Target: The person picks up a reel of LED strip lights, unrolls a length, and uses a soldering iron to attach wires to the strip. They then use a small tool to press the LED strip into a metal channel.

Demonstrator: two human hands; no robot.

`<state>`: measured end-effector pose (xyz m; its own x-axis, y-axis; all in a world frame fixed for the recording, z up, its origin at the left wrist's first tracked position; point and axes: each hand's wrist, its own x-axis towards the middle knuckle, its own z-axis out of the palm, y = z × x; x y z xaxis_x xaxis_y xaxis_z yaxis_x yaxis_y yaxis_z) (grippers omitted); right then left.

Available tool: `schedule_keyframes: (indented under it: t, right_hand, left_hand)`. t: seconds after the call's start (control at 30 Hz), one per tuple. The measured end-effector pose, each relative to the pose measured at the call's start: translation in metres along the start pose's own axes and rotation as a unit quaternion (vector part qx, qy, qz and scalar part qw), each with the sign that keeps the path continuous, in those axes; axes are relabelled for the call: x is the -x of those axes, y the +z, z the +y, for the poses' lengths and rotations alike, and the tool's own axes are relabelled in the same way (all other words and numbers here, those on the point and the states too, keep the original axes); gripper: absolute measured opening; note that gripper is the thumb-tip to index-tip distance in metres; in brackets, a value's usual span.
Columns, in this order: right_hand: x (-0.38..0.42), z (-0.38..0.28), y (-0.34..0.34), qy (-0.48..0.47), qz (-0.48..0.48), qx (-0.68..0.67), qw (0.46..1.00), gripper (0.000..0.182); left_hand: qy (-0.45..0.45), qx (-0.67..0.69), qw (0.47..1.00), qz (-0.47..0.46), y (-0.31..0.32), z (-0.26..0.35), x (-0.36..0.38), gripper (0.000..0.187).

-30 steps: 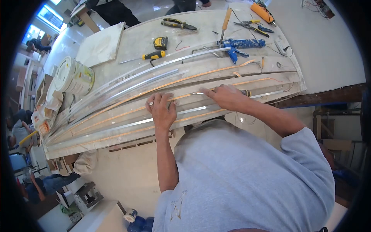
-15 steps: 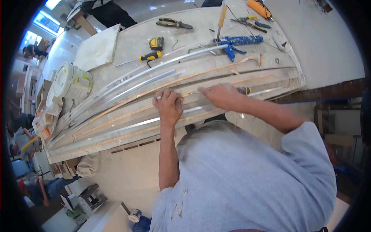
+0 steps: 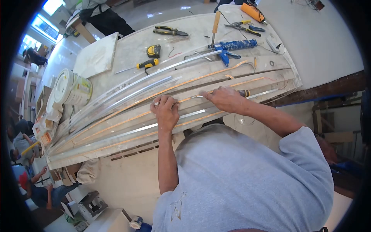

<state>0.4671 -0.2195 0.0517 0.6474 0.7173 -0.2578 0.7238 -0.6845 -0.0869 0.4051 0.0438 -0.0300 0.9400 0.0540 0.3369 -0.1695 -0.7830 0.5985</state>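
My left hand [image 3: 166,110] lies flat on a thin orange strip [image 3: 123,120] that runs along a groove in the long pale board [image 3: 116,135], fingers pressing down on it. My right hand [image 3: 224,98] grips a tool with a dark handle [image 3: 244,93]; its metal tip [image 3: 195,96] lies on the same strip just right of the left fingers. Aluminium channels [image 3: 147,79] lie lengthwise on the bench beyond the hands.
A white bucket [image 3: 73,87] lies on its side at the left. Farther back are a yellow-handled screwdriver [image 3: 148,63], tape measure [image 3: 154,50], pliers [image 3: 170,31], blue caulking gun [image 3: 232,46] and a white slab [image 3: 96,54]. People sit at lower left.
Both hands stay on the orange strip. The left hand has spread its fingers a little and shifted slightly along the strip; the camera has tilted a bit.
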Motion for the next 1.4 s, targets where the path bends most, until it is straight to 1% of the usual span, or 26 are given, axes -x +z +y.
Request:
schedule_keyframes:
  t: [0.03, 0.1, 0.13, 0.2, 0.23, 0.3, 0.37, 0.43, 0.5, 0.63, 0.7, 0.77, 0.83, 0.9, 0.93, 1.0, 1.03, 1.1, 1.13, 1.2, 1.23, 1.3, 1.33, 1.4]
  right_hand:
    - [-0.001, -0.004, -0.008, 0.001, -0.001, -0.002, 1.0, 0.048]
    - [-0.005, -0.014, -0.022, 0.034, -0.047, -0.049, 0.997, 0.042]
    - [-0.007, -0.015, -0.02, 0.038, -0.05, -0.055, 0.997, 0.042]
    - [-0.012, -0.008, -0.019, 0.01, -0.03, -0.044, 0.999, 0.036]
    - [-0.011, -0.007, -0.02, 0.014, -0.026, -0.042, 0.999, 0.036]
    - [-0.008, -0.003, -0.024, 0.009, -0.06, -0.009, 0.998, 0.041]
    - [0.001, 0.003, -0.009, 0.016, -0.04, -0.009, 0.999, 0.044]
    - [0.01, 0.008, 0.003, 0.018, -0.025, -0.01, 0.999, 0.047]
    - [0.016, 0.011, 0.011, 0.016, 0.023, -0.024, 0.999, 0.052]
    - [0.016, 0.011, 0.013, 0.007, 0.054, 0.003, 0.998, 0.05]
    - [0.012, 0.003, -0.005, 0.049, -0.032, -0.006, 0.998, 0.047]
    - [0.007, 0.0, -0.009, 0.052, -0.029, -0.021, 0.998, 0.047]
    - [0.008, 0.003, -0.01, 0.062, -0.019, -0.029, 0.997, 0.047]
    - [0.009, 0.009, -0.009, 0.039, -0.028, -0.004, 0.999, 0.05]
    - [0.015, 0.012, -0.007, 0.044, -0.024, -0.002, 0.999, 0.05]
    - [0.039, 0.011, 0.007, 0.066, -0.006, -0.05, 0.997, 0.054]
    - [0.052, 0.011, 0.014, 0.07, -0.008, -0.05, 0.996, 0.054]
    - [0.083, 0.013, 0.033, 0.084, -0.012, -0.143, 0.986, 0.058]
    - [0.096, 0.016, 0.049, 0.084, -0.018, -0.145, 0.986, 0.058]
    - [0.117, 0.022, 0.079, 0.087, 0.037, -0.271, 0.958, 0.064]
    - [0.124, 0.02, 0.08, 0.084, 0.03, -0.275, 0.957, 0.064]
    - [0.134, 0.022, 0.075, 0.101, 0.036, -0.332, 0.937, 0.068]
    - [0.136, 0.026, 0.074, 0.094, 0.029, -0.335, 0.937, 0.068]
    - [0.133, 0.03, 0.074, 0.109, 0.051, -0.347, 0.93, 0.07]
  left_hand:
    - [-0.001, 0.002, 1.0, -0.006, 0.0, 0.0, -0.001, 0.015]
    - [-0.004, -0.008, 1.0, -0.008, 0.002, -0.002, -0.004, 0.015]
    - [-0.006, -0.017, 1.0, -0.013, 0.002, -0.001, 0.0, 0.016]
    - [-0.003, -0.014, 1.0, -0.019, 0.001, -0.001, 0.001, 0.016]
    - [-0.001, -0.012, 1.0, -0.015, 0.0, 0.0, -0.001, 0.017]
    - [-0.003, -0.032, 0.999, -0.02, -0.002, 0.008, -0.001, 0.019]
    - [-0.012, -0.051, 0.998, -0.024, -0.001, 0.015, -0.003, 0.02]
    - [0.014, -0.046, 0.999, 0.0, 0.002, 0.02, -0.003, 0.022]
    - [0.018, -0.032, 0.999, -0.009, 0.006, 0.02, -0.004, 0.019]
    - [0.025, -0.01, 0.999, -0.018, 0.01, 0.016, -0.006, 0.014]
    - [0.018, -0.021, 0.999, -0.028, 0.008, 0.017, -0.008, 0.014]
    - [0.012, -0.03, 0.998, -0.048, 0.01, 0.018, -0.003, 0.014]
    - [0.019, -0.031, 0.999, -0.02, 0.013, 0.017, -0.006, 0.014]
    - [0.023, -0.035, 0.999, -0.011, 0.015, 0.018, -0.005, 0.014]
    - [0.02, -0.04, 0.999, -0.002, 0.015, 0.018, -0.005, 0.014]
    - [0.018, -0.031, 0.999, -0.016, 0.013, 0.02, -0.005, 0.016]
    - [0.013, -0.049, 0.999, -0.017, 0.013, 0.022, -0.004, 0.018]
    - [0.009, -0.077, 0.997, -0.026, 0.016, 0.027, -0.002, 0.023]
    - [0.005, -0.075, 0.997, -0.03, 0.02, 0.033, -0.003, 0.023]
    - [0.025, -0.061, 0.997, -0.032, 0.025, 0.048, -0.005, 0.026]
    - [0.018, -0.062, 0.997, -0.036, 0.028, 0.056, -0.007, 0.026]
    - [0.018, -0.051, 0.998, -0.045, 0.036, 0.07, -0.013, 0.027]
    - [0.009, -0.054, 0.997, -0.046, 0.041, 0.073, -0.015, 0.027]
    - [0.014, -0.028, 0.999, -0.044, 0.048, 0.077, -0.017, 0.026]
